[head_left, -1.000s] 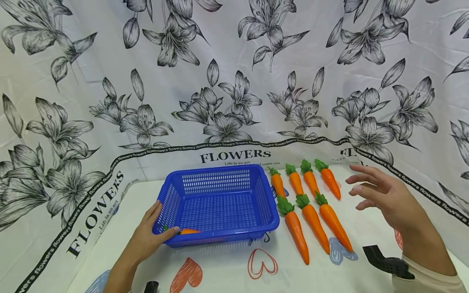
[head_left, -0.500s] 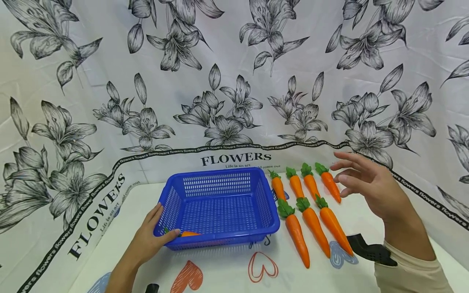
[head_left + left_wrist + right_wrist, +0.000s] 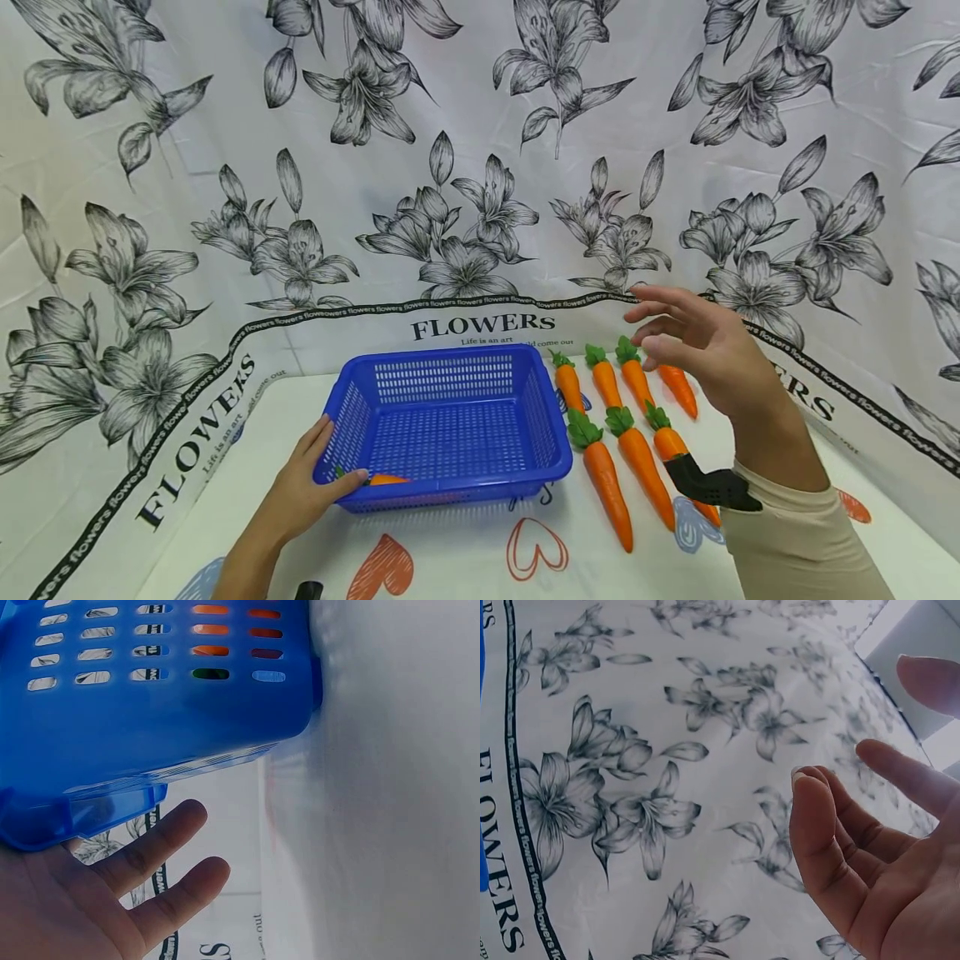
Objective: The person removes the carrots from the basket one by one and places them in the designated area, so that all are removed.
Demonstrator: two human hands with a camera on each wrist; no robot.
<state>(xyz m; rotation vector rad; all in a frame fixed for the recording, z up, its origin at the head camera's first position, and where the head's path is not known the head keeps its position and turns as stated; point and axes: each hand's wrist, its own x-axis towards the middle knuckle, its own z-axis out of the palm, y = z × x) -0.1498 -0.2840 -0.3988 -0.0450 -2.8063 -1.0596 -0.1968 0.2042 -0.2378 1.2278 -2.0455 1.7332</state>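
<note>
A blue plastic basket (image 3: 480, 485) stands on the table, with an orange carrot (image 3: 387, 480) inside its near left corner. My left hand (image 3: 300, 487) holds the basket's left corner, thumb over the rim. In the left wrist view, two fingers (image 3: 154, 851) stretch out beside the basket wall (image 3: 157, 720). To the basket's right lie several carrots with green leaves, among them a near one (image 3: 609, 492) and a far right one (image 3: 678, 390). My right hand (image 3: 708, 354) hovers above the far right carrot, fingers loosely bent and holding nothing; it hides that carrot's top.
A white tablecloth with printed hearts (image 3: 537, 546) covers the table. Behind it hangs a white curtain (image 3: 465, 108) with drawn lilies. A black wrist mount (image 3: 708, 483) on the right sleeve covers part of a near carrot.
My right hand has moved left, from beside the carrots to above the far right ones. The left hand stays at the basket's corner; the basket and carrots lie as before.
</note>
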